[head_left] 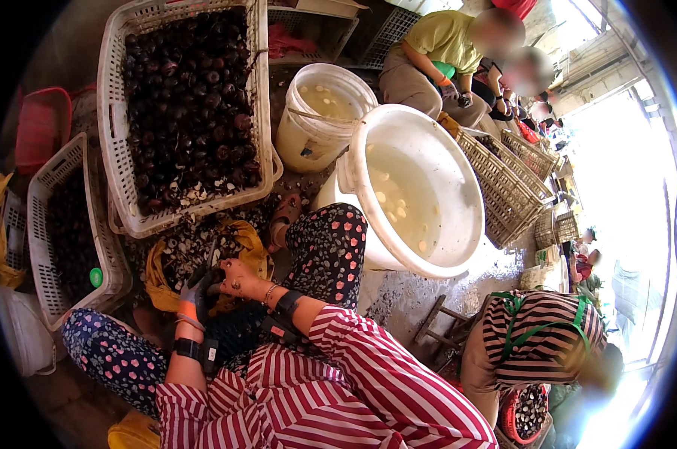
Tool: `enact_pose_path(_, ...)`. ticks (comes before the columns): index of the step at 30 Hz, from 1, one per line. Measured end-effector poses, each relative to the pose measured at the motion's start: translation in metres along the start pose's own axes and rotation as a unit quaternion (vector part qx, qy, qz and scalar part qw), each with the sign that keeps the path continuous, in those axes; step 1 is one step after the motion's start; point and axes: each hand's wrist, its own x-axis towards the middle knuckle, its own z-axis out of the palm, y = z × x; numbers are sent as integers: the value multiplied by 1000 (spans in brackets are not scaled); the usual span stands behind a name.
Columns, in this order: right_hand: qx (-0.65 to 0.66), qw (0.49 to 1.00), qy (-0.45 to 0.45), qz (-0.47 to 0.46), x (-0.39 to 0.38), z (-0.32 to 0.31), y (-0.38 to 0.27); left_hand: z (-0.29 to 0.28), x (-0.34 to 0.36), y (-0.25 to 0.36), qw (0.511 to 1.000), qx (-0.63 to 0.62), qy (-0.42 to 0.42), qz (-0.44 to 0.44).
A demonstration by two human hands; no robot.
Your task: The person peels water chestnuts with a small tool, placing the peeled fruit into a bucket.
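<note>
My left hand [193, 290], in a dark glove with an orange cuff, is closed over a yellow bag [157, 278]. Close against it is my bare right hand [238, 278], fingers curled inward. What either hand grips is too small and dark to make out. Dark and pale peelings [180, 258] fill the open bag and lie around it. Beyond my hands stands a large white crate [112, 127] heaped with dark, round water chestnuts [193, 97].
A white tub [469, 217] to the right holds cloudy water with pale peeled pieces; a white bucket [290, 138] stands behind it. A smaller crate [41, 224] sits at left. Co-workers [439, 49] sit far right; another person [537, 337] bends near a red basket [509, 419].
</note>
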Motion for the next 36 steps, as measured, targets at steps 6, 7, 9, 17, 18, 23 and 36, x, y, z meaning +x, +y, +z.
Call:
enact_pose_path(6,56,998,20,-29,-7,-3,-7,1,-7,-2,989,46,-33,135)
enact_pose_path(7,11,991,65,-116,3,15,16,2,-7,-1,983,84,-43,154)
enact_pose_path(9,-50,970,112,-208,24,51,65,3,-4,-1,954,197,-82,208)
enact_pose_path(17,-312,914,62,-253,4,0,13,-10,-6,12,995,63,24,77)
enact_pose_path(18,-378,880,83,-275,-2,-6,9,-33,14,3,994,67,36,75)
enact_pose_path(23,-205,934,150,-250,-8,-30,9,4,-24,29,966,183,-9,182)
enact_pose_path(36,49,971,108,-209,-11,-42,5,-27,-10,20,884,306,1,354)
